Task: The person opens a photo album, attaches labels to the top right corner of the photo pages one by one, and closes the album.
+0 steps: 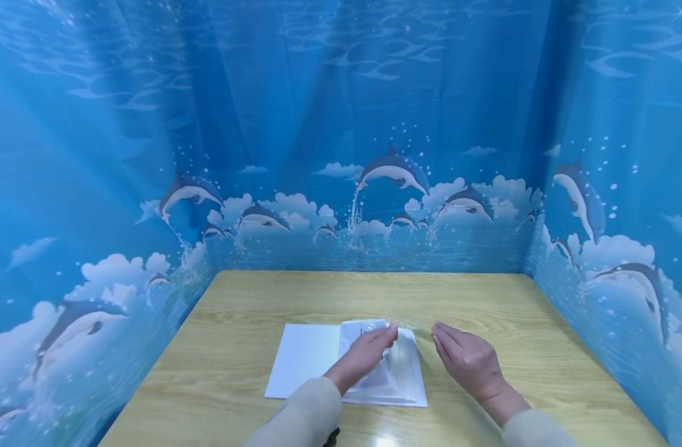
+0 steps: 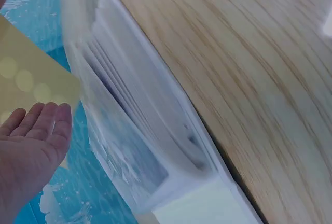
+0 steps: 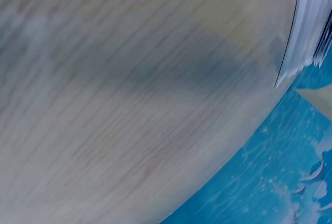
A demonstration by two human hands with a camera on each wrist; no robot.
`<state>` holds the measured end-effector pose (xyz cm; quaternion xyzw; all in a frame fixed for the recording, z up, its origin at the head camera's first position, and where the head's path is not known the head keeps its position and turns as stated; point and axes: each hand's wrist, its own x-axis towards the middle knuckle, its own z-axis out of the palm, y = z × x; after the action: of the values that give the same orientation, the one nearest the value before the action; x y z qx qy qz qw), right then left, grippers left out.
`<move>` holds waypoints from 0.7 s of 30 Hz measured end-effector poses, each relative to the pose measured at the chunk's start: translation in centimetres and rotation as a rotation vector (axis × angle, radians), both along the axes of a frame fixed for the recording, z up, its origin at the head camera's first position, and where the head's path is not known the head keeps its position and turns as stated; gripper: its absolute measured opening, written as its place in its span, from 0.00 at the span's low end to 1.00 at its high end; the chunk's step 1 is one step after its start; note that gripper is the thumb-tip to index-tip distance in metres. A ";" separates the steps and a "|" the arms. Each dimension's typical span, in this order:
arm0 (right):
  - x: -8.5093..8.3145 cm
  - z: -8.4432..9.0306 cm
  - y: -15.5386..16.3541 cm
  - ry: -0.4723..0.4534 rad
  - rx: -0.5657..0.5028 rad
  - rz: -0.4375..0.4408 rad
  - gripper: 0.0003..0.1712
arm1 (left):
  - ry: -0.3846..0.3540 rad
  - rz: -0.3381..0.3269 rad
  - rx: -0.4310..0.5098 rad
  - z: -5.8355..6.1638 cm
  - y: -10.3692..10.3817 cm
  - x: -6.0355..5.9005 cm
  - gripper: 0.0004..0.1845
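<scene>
An open white sleeve album or binder [image 1: 307, 360] lies on the table, with clear plastic sleeves [image 1: 377, 388] stacked on its right half. Over those sleeves is my left hand [image 1: 368, 351], its fingers side by side. In the left wrist view, these fingers overlap a yellowish-beige sheet [image 2: 31, 76] with rows of pale round spots; the thumb is hidden there. The sheet stands raised over the sleeves, and its pointed corner shows in the right wrist view. My right hand [image 1: 469, 361] hovers right of the album, fingertips drawn together toward it; I cannot tell whether they pinch the sheet's edge.
The wood-grain table [image 1: 251, 298] extends around the album on every side. A blue curtain [image 1: 330, 124] printed with dolphins and clouds encloses the table's back and sides. In the left wrist view the layered sleeve edges [image 2: 129, 89] stand slightly fanned.
</scene>
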<state>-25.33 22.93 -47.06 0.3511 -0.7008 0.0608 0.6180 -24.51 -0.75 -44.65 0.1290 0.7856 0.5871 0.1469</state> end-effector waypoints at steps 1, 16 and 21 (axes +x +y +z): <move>0.1 0.0 -0.3 0.007 0.019 0.017 0.19 | -0.007 0.001 0.029 0.0 0.2 0.0 0.38; 0.9 -1.2 -1.6 -0.060 0.089 0.064 0.20 | -0.103 0.083 0.286 0.0 0.6 -0.8 0.21; 1.3 -1.8 -1.2 -0.273 0.002 -0.035 0.22 | -0.130 0.087 0.330 0.3 0.2 -1.0 0.23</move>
<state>-23.99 21.77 -48.84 0.3281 -0.7844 0.0966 0.5175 -25.49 -0.50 -44.35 0.0790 0.6723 0.7209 0.1486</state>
